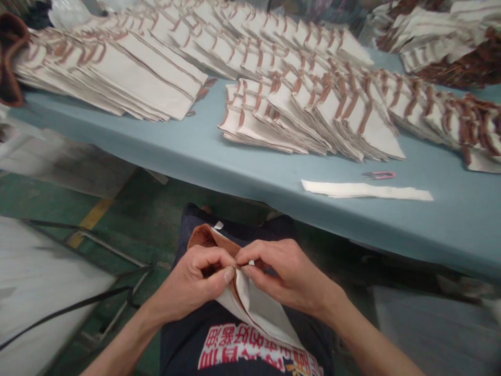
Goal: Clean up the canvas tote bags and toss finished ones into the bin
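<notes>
The fingertips of the left hand [203, 279] and the right hand [282, 266] were almost touching, each pinching the edge of one piece of cream cloth [270, 310] between thumb and forefinger. The fold caught between the two pinches was too small to make out. The cloth hung in front of the person, above the lap and short of the table [254, 180], with its long axis slanting from the far left to the near right. From the pinch, the brown part [225, 243] lay on the far side, behind the left fingers, while the longer cream part ran back toward the body and rightward, passing below the right hand. Both hands were at the edge, so neither was nearer to it; the right was the closer to the long cream end. Under that end was a dark shirt [178, 334] with red lettering [230, 344]. Beyond the hands, on the table, a white strip [366, 190] lay to the right, with pink snips [381, 175] just past it. Farther off were rows of overlapping brown-edged cloths [309, 115].
</notes>
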